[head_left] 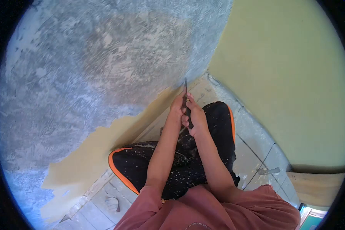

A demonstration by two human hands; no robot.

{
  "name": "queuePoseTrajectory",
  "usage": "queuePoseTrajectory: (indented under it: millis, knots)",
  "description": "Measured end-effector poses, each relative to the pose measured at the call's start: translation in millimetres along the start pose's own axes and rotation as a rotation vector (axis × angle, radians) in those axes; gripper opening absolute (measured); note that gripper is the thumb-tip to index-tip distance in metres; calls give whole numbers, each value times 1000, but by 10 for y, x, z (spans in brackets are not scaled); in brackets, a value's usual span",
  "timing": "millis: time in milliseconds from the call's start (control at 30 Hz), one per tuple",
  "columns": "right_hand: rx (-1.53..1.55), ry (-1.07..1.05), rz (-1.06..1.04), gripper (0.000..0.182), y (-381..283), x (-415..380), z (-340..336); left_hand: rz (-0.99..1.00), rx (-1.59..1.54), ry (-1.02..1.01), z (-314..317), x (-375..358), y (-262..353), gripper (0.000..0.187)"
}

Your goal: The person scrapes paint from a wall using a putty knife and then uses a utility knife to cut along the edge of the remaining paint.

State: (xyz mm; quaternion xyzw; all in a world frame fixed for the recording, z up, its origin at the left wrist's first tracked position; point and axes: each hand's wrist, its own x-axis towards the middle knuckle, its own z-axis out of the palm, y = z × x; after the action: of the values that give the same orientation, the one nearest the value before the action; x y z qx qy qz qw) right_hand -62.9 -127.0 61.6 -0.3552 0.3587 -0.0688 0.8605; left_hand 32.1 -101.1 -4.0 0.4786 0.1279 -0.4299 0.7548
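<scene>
My right hand (195, 114) is closed around the dark handle of a putty knife (189, 118). Its narrow-looking blade points away from me, toward the lower edge of the grey-coated wall (142, 53). Pressed close on the left side, my left hand (177, 104) has its fingers closed at the base of the blade and the upper handle. Parts of the tool are hidden between both hands. Below them are my crossed legs in black trousers (180, 174) with orange stripes and pale specks.
An uncoated yellow strip (92, 147) runs along the bottom of the coated wall. To the right stands a yellow wall (283, 69), meeting it in a corner. Dusty floor tiles (253, 145) carry pale debris. A wooden board (318, 188) lies at lower right.
</scene>
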Motion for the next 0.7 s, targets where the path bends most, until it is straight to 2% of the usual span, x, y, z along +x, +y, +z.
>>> queuePoseTrajectory:
  millis: [33, 67, 133, 267, 367, 433, 500, 533, 700]
  knots:
    - [-14, 2, 0, 44, 8, -13, -62, 86, -74, -72, -55, 110, -131, 29]
    - [-73, -24, 1, 44, 32, -36, -117, 90, -89, -70, -71, 80, -199, 29]
    - [-149, -54, 31, 44, 100, -125, -188, 52, -309, -127, -144, -31, -313, 33]
    - [-52, -26, -58, 40, 373, -320, -201, -15, -169, -58, -234, -334, -327, 36]
    - [-52, -56, -105, 39, 578, -473, -85, 26, -167, -31, -311, -577, -241, 30]
    - [-33, -65, -129, 38, 765, -571, 42, 51, -308, -88, -545, -718, -191, 26]
    - [-59, -106, -164, 37, 910, -672, 163, 43, -291, -68, -743, -849, -145, 25]
    - [-89, -139, -205, 38, 985, -694, 201, 51, -361, -120, -828, -915, -115, 24]
    - [-99, -140, -175, 38, 1150, -746, 350, 27, -523, -188, -1048, -1007, -55, 22]
